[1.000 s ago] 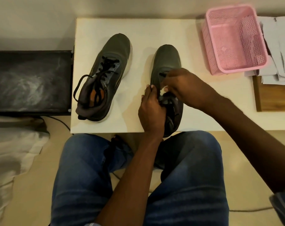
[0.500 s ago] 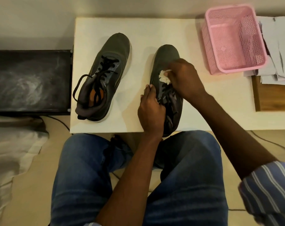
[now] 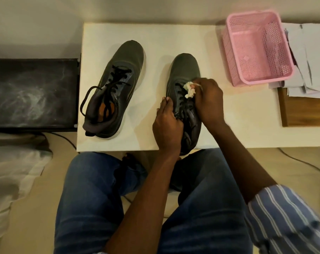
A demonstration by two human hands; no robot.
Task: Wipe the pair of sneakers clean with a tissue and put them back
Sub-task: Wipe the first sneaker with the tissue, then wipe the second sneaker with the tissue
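Knees in blue jeans (image 3: 93, 198) fill the bottom of the frame; above them the left hand (image 3: 167, 129) curls round the near side of the right shoe (image 3: 185, 70) at the table (image 3: 155, 33) edge, centre of frame; the right hand (image 3: 208, 99) pinches a crumpled white tissue (image 3: 189, 89) against that shoe's laces; the left shoe (image 3: 117, 88) lies left of it, apart, untouched, laces loose; farther off, upper right, stands a pink basket (image 3: 256, 50) beside stacked papers (image 3: 309, 57).
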